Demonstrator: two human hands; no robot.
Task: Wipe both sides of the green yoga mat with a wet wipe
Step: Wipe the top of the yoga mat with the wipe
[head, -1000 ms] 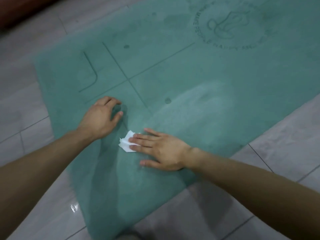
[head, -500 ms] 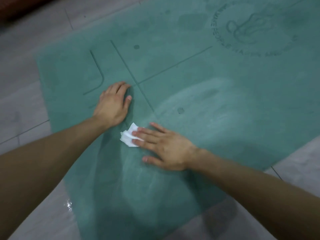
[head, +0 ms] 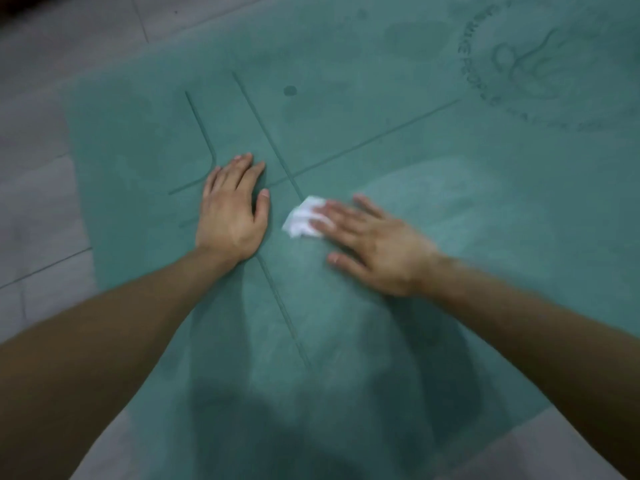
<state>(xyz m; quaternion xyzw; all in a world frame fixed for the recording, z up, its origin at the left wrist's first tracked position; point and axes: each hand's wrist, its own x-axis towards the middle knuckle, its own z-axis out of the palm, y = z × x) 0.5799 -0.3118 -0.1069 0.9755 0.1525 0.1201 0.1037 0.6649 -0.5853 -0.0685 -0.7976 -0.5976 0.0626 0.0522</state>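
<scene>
I take the crossed lines (head: 294,180) marked on the green yoga mat (head: 398,140) as my landmark and read across from there. Well left of the cross is grey tiled floor (head: 34,209), with the mat's short edge running along it; the mat lies flat on that floor, printed side up. Just left of the cross my left hand (head: 232,213) rests palm down, fingers straight and close together, gripping nothing; I judge that it pins the mat against sliding. Just right of the cross sits the wet wipe (head: 301,220), white and crumpled; my right hand (head: 377,244) presses it to the mat under straight, spread fingers, not pinching it. Far right of the cross, and further off, is a round logo (head: 540,67).

I expect the mat to be soft, limp and fairly light, with a grippy face that drags on a thin damp wipe and bunches it — so flat pressure should serve better than a pinch; for turning it over, the short edge left of the cross looks the best place to take hold, with both hands.
</scene>
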